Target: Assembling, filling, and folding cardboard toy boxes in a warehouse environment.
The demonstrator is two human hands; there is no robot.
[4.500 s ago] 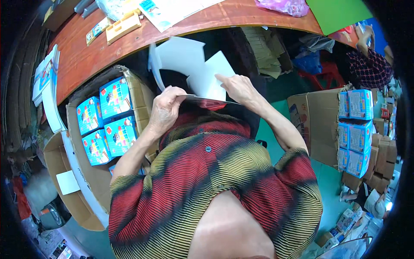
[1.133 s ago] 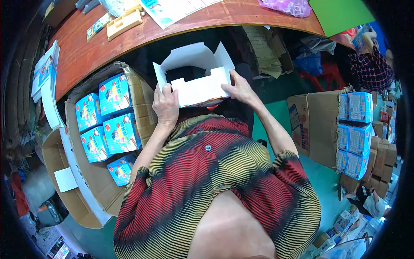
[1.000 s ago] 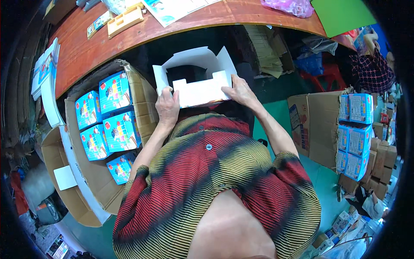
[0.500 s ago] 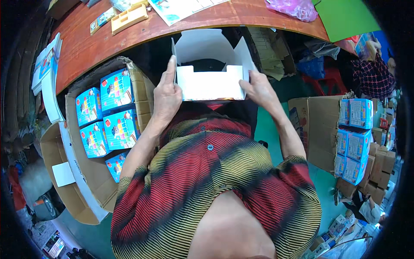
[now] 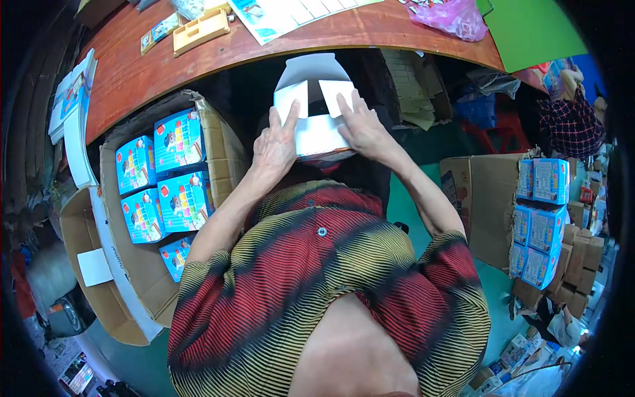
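A small carton (image 5: 322,137) with white inner faces stands in front of me, just short of the table's edge. Its far lid flap is raised, and its two side flaps are folded inward with a dark gap between them. My left hand (image 5: 274,147) grips the carton's left side, fingers extended over the left flap. On the other side my right hand (image 5: 368,135) holds the right wall, its fingertips pressing on the right flap. The carton's outer printing and my left thumb's exact contact are mostly hidden.
To my left an open cardboard box (image 5: 218,149) holds several blue printed cartons (image 5: 180,140). At right, another cardboard box (image 5: 493,198) stands beside stacked blue cartons (image 5: 546,228). The wooden table (image 5: 370,30) carries a yellow tray (image 5: 200,33), printed sheets and a pink bag (image 5: 456,18). A person (image 5: 572,126) sits far right.
The carton's side flaps have gone from upright to folded inward. Both hands have moved closer together, their fingers now over those flaps.
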